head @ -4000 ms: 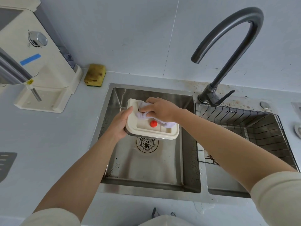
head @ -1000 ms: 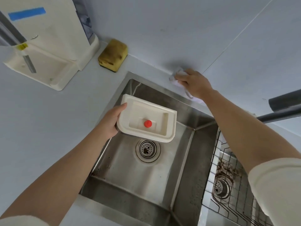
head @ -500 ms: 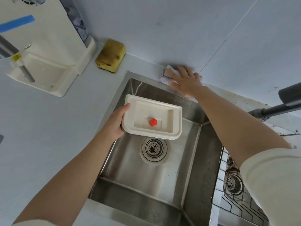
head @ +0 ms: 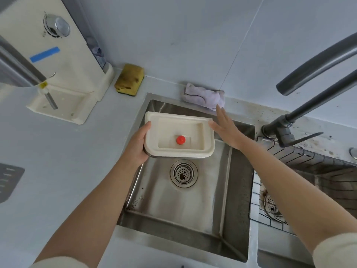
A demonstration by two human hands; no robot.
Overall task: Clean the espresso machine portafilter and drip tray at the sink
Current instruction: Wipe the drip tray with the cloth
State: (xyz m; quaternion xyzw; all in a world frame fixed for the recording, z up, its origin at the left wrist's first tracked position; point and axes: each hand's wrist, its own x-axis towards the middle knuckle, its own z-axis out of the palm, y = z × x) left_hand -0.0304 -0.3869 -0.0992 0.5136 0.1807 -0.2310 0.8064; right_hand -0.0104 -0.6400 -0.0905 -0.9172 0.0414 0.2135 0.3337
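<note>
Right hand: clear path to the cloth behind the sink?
Probably yes: the right hand is open and empty, fingertips at the edge of the cloth on the counter, with nothing between them.

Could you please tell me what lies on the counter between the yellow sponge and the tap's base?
A crumpled pale cloth lies there, behind the sink, in the head view.

The left hand gripped the left edge of the drip tray, thumb on its rim, forearm stretched forward. The right hand was spread flat, fingers straight, palm down.
</note>
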